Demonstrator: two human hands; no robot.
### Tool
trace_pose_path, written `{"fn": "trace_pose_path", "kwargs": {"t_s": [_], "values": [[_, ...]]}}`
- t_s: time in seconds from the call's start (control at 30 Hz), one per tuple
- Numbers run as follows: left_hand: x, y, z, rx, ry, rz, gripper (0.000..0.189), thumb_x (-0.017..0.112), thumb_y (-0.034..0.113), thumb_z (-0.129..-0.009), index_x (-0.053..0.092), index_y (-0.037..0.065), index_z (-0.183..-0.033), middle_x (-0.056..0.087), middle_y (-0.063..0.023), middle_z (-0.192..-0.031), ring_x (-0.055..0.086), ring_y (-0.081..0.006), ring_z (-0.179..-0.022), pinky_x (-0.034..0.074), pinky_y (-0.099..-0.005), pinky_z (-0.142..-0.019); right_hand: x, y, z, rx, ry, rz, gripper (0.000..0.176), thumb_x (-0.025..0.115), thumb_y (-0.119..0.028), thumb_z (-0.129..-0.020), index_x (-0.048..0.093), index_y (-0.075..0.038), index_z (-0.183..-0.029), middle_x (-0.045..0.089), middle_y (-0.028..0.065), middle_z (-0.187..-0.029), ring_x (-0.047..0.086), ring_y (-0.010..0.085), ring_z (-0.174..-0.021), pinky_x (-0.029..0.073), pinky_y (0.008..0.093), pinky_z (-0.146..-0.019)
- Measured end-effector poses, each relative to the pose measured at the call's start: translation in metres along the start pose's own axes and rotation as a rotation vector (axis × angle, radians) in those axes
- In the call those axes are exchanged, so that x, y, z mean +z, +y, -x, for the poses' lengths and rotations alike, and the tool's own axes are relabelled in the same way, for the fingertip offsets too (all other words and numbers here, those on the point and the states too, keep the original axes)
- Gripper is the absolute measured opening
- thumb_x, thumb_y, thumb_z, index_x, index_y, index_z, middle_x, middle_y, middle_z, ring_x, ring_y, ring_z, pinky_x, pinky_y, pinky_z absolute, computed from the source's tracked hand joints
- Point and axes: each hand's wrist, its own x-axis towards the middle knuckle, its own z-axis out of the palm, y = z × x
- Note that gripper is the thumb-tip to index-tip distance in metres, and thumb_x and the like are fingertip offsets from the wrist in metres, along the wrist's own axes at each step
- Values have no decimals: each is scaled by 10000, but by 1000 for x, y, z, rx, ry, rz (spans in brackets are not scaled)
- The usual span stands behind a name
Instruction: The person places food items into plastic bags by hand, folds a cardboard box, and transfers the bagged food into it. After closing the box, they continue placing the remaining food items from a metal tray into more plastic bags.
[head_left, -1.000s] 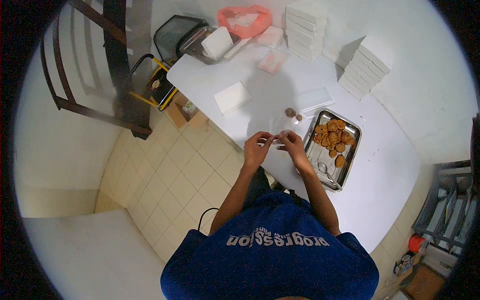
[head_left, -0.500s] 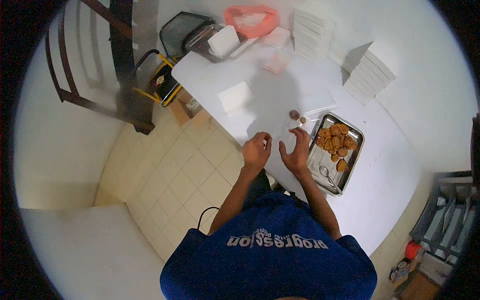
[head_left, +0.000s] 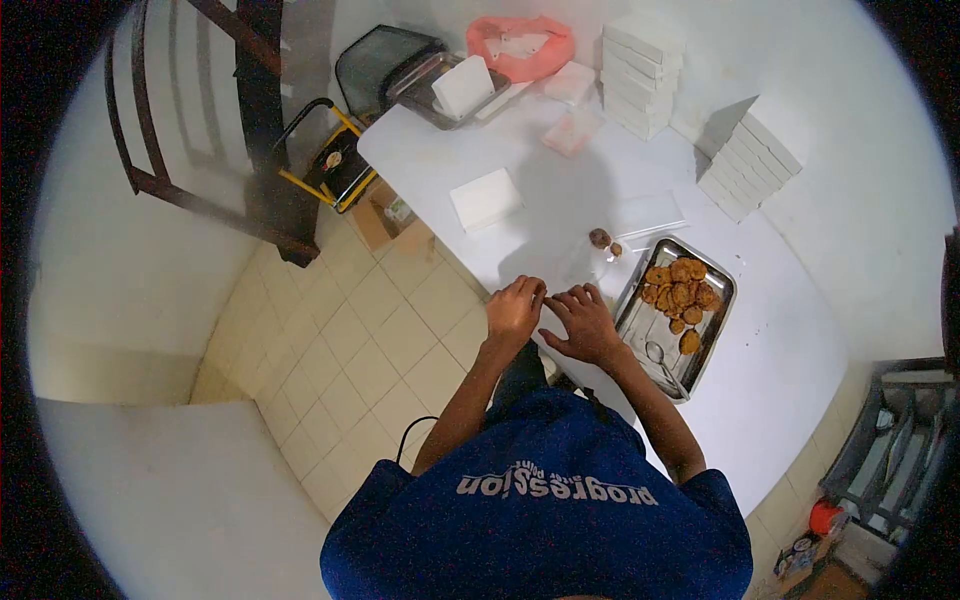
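A clear plastic bag [head_left: 578, 268] lies on the white table with a few round brown pieces [head_left: 600, 239] at its far end. At its near end my left hand [head_left: 513, 310] is closed, fingertips pinched on what looks like the bag's edge. My right hand [head_left: 585, 325] rests beside it over the bag, fingers stretched forward and thumb apart, its fingertips close to the left ones. To the right, a metal tray [head_left: 712, 350] carries several browned, round fried pieces [head_left: 682, 284] and a spoon [head_left: 656, 354].
Behind the bag lies a flat clear plastic packet [head_left: 648, 214]. A white box [head_left: 486, 200] sits at the left, with a pink packet [head_left: 571, 134] farther back. White box stacks [head_left: 640, 85], a red bag [head_left: 522, 50] and another tray [head_left: 425, 95] line the back.
My right hand has moved left and toward me, bringing its fingers close to my left hand. The left hand stays pinched near the bag's end. The whole view has shifted slightly.
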Motion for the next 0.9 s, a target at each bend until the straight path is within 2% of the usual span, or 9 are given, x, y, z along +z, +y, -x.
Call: {"fn": "trace_pose_path", "kwargs": {"t_s": [0.1,0.17,0.27,0.4,0.57,0.67,0.8,0.87,0.9], "values": [[-1,3,0,23,-14,-40,124,590,224,-885,621,118,-940,641,-71,-927,645,-300,-754,507,-423,-673,6,4,2,-80,-20,-37,511,649,-399,-804,559,-45,-1161,591,115,-1126,519,291,-1104,346,464,-1021],[0,1,0,52,-73,-46,122,594,217,-876,621,119,-942,643,-67,-935,643,-304,-745,504,-434,-669,9,4,3,-79,-109,-91,598,600,-485,-836,530,-11,-1194,568,174,-1180,502,342,-1152,328,480,-1050],[1,-1,-2,162,-9,-66,126,599,211,-863,620,121,-947,641,-61,-924,643,-297,-748,504,-436,-664,20,7,8,-80,-129,-85,624,582,-500,-844,526,10,-1199,563,195,-1195,481,348,-1186,318,487,-1055],[2,-1,-5,202,-2,-47,127,601,202,-856,621,125,-954,633,-57,-909,642,-287,-776,504,-427,-669,11,-1,8,-99,-140,9,664,548,-525,-855,508,22,-1230,528,218,-1246,451,353,-1229,283,518,-1065],[6,4,-9,225,-58,-126,144,590,240,-865,637,135,-950,626,-40,-913,622,-253,-856,491,-417,-718,9,-8,6,0,-292,68,695,500,-553,-867,486,13,-1270,440,229,-1353,408,323,-1293,202,591,-1076],[4,8,-12,274,-36,-162,158,589,257,-864,643,136,-951,627,-36,-912,611,-244,-866,480,-416,-746,21,-6,6,20,-197,84,700,510,-547,-861,472,5,-1290,437,230,-1363,396,313,-1307,164,602,-1091],[-6,12,-15,279,-65,-150,163,589,258,-862,644,133,-952,629,-42,-913,601,-240,-886,470,-404,-758,32,-3,-2,64,-266,-7,727,523,-540,-850,441,0,-1328,417,223,-1391,373,319,-1328,117,600,-1109],[-8,15,-13,331,6,-189,166,590,258,-858,643,130,-949,634,-45,-930,591,-250,-901,457,-406,-780,42,-3,-2,11,-102,74,736,558,-528,-821,430,-48,-1363,433,194,-1398,352,324,-1347,79,607,-1113],[-11,17,-13,330,8,-190,166,590,258,-858,643,130,-949,634,-45,-930,591,-250,-901,457,-406,-780,42,-3,-4,9,-101,74,736,558,-528,-821,430,-48,-1363,433,194,-1398,352,324,-1347,79,607,-1113]]}}
